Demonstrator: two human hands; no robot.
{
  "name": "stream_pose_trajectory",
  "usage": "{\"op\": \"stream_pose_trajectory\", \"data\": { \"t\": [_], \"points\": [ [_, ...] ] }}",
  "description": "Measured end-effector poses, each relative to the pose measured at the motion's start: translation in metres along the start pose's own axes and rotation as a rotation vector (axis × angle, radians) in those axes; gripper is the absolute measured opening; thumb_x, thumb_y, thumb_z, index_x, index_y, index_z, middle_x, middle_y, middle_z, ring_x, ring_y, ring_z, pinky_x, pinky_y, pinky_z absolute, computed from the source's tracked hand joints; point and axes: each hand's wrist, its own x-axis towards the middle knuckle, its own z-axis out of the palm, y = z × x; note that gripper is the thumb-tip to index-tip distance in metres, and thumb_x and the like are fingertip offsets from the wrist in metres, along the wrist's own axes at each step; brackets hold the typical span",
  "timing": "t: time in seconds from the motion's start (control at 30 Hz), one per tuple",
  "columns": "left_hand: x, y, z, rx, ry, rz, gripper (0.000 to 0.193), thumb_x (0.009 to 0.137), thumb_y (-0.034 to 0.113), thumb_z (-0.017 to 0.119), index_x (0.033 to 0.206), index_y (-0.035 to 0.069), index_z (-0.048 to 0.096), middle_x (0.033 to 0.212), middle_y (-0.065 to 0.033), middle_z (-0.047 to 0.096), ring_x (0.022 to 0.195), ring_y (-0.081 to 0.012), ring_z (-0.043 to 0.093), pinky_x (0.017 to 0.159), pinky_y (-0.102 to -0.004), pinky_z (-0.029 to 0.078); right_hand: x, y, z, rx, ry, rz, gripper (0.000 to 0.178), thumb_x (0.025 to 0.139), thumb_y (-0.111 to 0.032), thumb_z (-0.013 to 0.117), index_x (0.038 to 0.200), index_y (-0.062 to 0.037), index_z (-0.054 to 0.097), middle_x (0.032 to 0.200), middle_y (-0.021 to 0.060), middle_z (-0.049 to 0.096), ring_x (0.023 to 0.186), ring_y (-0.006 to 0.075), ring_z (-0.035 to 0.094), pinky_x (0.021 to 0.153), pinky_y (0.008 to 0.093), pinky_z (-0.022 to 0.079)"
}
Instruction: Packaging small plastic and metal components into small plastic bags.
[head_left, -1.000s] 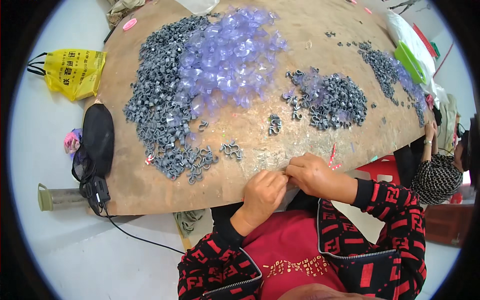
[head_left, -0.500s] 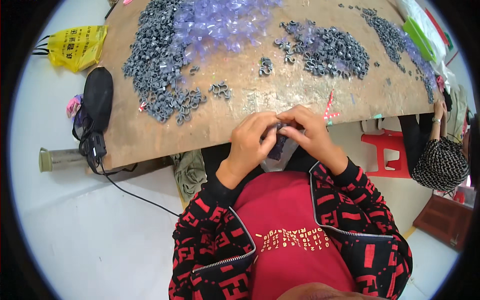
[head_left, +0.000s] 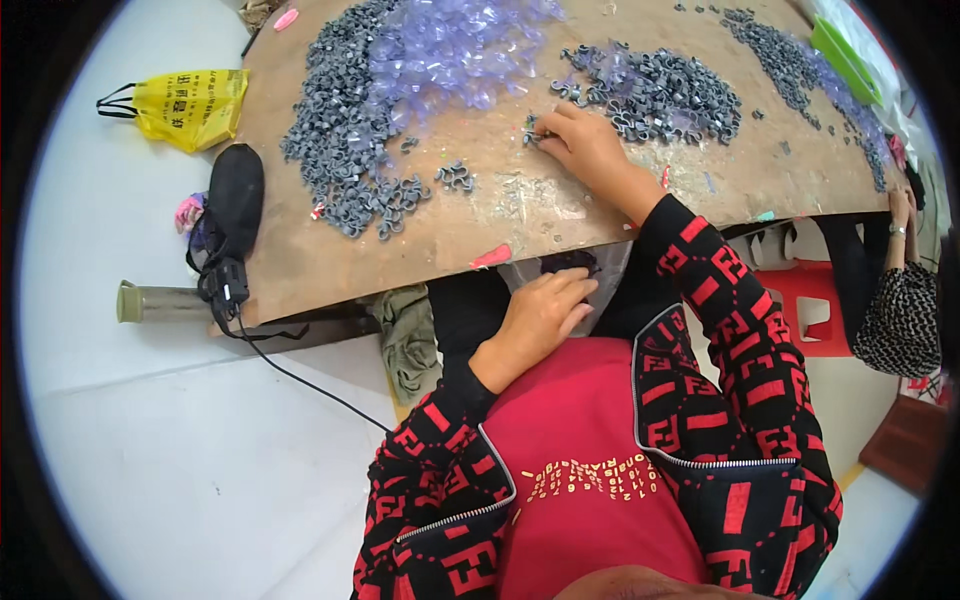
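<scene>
My right hand (head_left: 590, 150) reaches onto the wooden table (head_left: 440, 235), thumb and fingers pinched at a small cluster of grey plastic clips (head_left: 530, 128). The fingers partly hide these clips. My left hand (head_left: 545, 315) rests low over my lap with its fingers stretched out, next to a clear plastic bag (head_left: 612, 285) with dark contents. Right of the right hand's fingers lies a pile of grey clips (head_left: 690, 100). A larger heap of grey clips (head_left: 335, 130) spreads to the left, beside a mound of translucent violet plastic pieces (head_left: 450, 55).
A black pouch (head_left: 236, 200) with a cable and a yellow bag (head_left: 190, 108) are at the left. Red-pink scrap (head_left: 490, 257) lies on the table's near edge. Another person's arm (head_left: 898, 225) is at the right, near a red stool (head_left: 810, 305) and a green tray (head_left: 845, 60).
Both hands were together over the bag. The right hand has moved away and up to the small clip cluster; the left has dropped slightly and opened. The view has shifted a little.
</scene>
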Motion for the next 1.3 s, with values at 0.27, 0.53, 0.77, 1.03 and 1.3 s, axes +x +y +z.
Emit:
{"op": "stream_pose_trajectory", "data": {
  "t": [0.27,0.53,0.77,1.03,1.3],
  "points": [
    [0.052,-0.019,-0.075,0.219,0.380,0.033,0.026,0.076,0.006,0.064,0.101,0.007,0.063,0.089,-0.0117,0.064,0.078,-0.0302,0.062,0.068,-0.0385,0.050,-0.009,0.000,-0.003,-0.123,0.015,-0.214,0.011,0.077,-0.009,0.063,0.084,-0.0057,0.057,0.081,0.0096,0.055,0.072,0.0318,0.056,0.064,0.0387,0.044],
    [0.152,-0.117,-0.097,0.746,0.432,0.130,0.022,0.073,0.005,0.061,0.094,0.011,0.066,0.101,-0.0050,0.064,0.093,-0.0270,0.057,0.076,-0.0389,0.045,-0.053,-0.050,-0.016,0.254,0.040,0.157,0.009,0.083,-0.008,0.059,0.087,-0.0023,0.054,0.084,0.0110,0.057,0.073,0.0255,0.055,0.066,0.0344,0.044],
    [0.157,-0.136,-0.087,0.871,0.331,-0.013,0.008,0.071,0.013,0.065,0.079,0.013,0.066,0.097,-0.0023,0.063,0.091,-0.0248,0.056,0.074,-0.0412,0.042,-0.066,-0.060,-0.015,0.465,0.091,0.406,0.018,0.084,-0.005,0.059,0.101,-0.0030,0.058,0.092,0.0113,0.059,0.078,0.0223,0.058,0.067,0.0279,0.045],
    [0.144,-0.134,-0.093,0.472,0.506,-0.199,0.010,0.069,0.011,0.066,0.078,0.008,0.064,0.093,-0.0087,0.062,0.088,-0.0286,0.058,0.076,-0.0401,0.045,-0.060,-0.055,-0.011,0.130,0.068,0.035,0.019,0.084,-0.005,0.060,0.103,-0.0064,0.062,0.090,0.0098,0.058,0.082,0.0249,0.058,0.072,0.0309,0.045],
    [0.105,-0.070,-0.082,-0.965,0.624,-0.512,0.006,0.087,0.010,0.058,0.089,0.005,0.055,0.100,-0.0084,0.063,0.086,-0.0173,0.062,0.069,-0.0280,0.049,-0.069,-0.033,-0.014,0.694,0.066,0.446,0.016,0.087,-0.005,0.058,0.103,-0.0049,0.061,0.105,0.0080,0.062,0.090,0.0178,0.060,0.084,0.0295,0.046]
  ]
}}
